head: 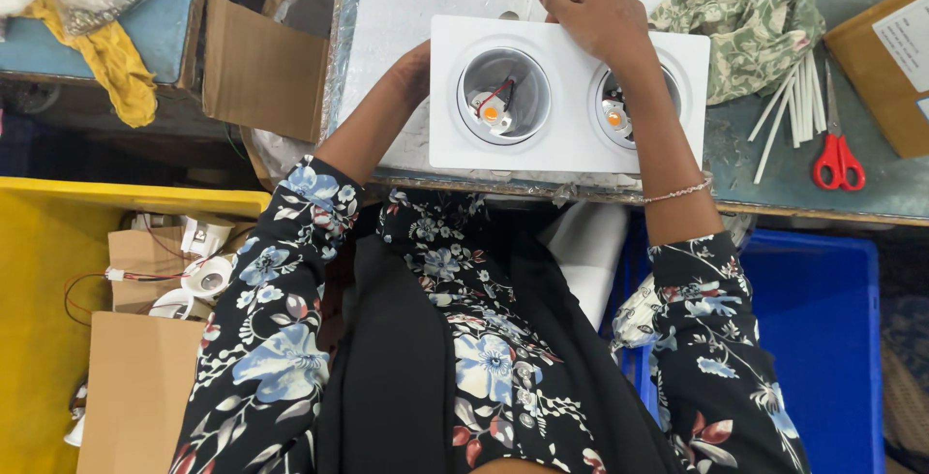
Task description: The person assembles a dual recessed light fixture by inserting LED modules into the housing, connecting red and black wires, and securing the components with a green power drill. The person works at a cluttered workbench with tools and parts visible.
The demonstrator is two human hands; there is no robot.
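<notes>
A white rectangular twin downlight fixture (pixel 566 140) lies on the workbench in front of me. Its two round wells each show an orange LED chip with wires: left well (pixel 503 97), right well (pixel 619 114). My left hand (pixel 418 70) grips the fixture's left edge, mostly hidden behind it. My right hand (pixel 595 14) rests over the top edge of the fixture above the right well, fingers curled on it. A thin bracelet sits on my right wrist.
Red-handled scissors (pixel 838 162) and several white sticks (pixel 789 106) lie to the right, beside a patterned cloth (pixel 750 19). An open cardboard box (pixel 261 58) stands at the left. A yellow bin (pixel 39 339) with lamp parts and a blue crate (pixel 823 339) sit below.
</notes>
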